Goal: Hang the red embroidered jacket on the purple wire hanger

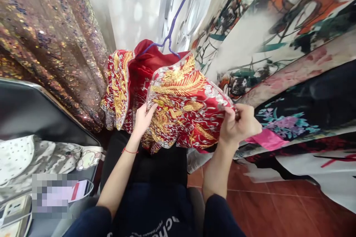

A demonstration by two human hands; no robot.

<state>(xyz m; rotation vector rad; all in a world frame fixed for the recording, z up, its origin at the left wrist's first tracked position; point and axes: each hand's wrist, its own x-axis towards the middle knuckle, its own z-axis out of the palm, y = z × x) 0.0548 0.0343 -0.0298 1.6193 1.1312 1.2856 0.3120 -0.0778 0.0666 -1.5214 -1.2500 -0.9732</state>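
Note:
A red jacket with gold and silver embroidery hangs on a purple wire hanger in front of me, its front parted so the plain red lining shows. My left hand pinches the silver-trimmed front edge, thumb on the outer face. Farther right, my right hand grips the jacket's outer edge near the sleeve end, fingers curled into a fist around it. Between the two hands the embroidered panel is spread out. The lower part of the garment lies over my lap.
To the left stands a black chair bearing a dotted cloth bag and a phone-like device with a cable. A sequined curtain-like fabric hangs behind it. Printed garments hang close on the right above a red tiled floor.

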